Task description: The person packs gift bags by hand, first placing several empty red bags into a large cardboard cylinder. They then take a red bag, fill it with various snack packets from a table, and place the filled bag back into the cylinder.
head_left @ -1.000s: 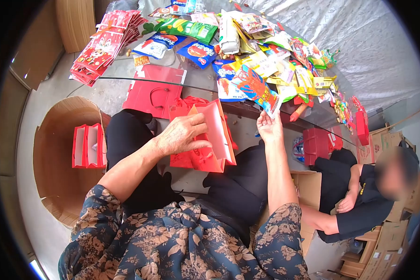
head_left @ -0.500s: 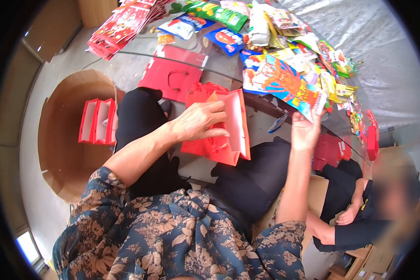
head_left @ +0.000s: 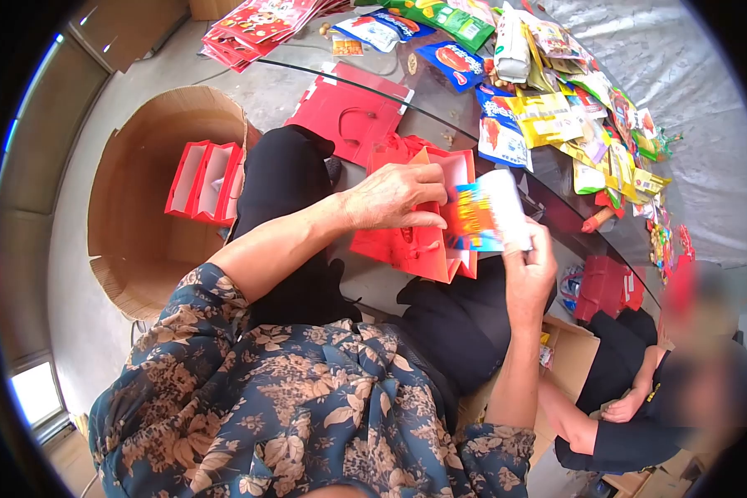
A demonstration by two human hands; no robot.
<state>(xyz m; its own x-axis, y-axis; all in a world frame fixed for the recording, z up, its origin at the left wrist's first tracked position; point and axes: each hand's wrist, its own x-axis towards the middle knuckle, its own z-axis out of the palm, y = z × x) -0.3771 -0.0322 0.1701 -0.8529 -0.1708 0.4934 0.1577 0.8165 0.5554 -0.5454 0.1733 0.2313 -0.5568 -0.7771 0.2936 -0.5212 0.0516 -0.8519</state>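
My left hand is closed on the near-left rim of a red paper gift bag, which stands tilted over my lap with its white inside showing. In my right hand is a snack packet with a blue, orange and white print, pinched at its white end. The packet's far end is at the bag's opening, partly inside it, and looks blurred by motion. Beyond the bag, a blue-and-white snack packet and yellow packets lie on the glass table.
At left, a large cardboard box holds red bags. Flat printed red bags are stacked at the table's far left. A larger red bag lies under the glass edge. Another person sits at right beside an open carton.
My right hand has brought the snack packet from the table pile leftward and down to the red gift bag's opening. My left hand still grips the bag; the view has shifted slightly.
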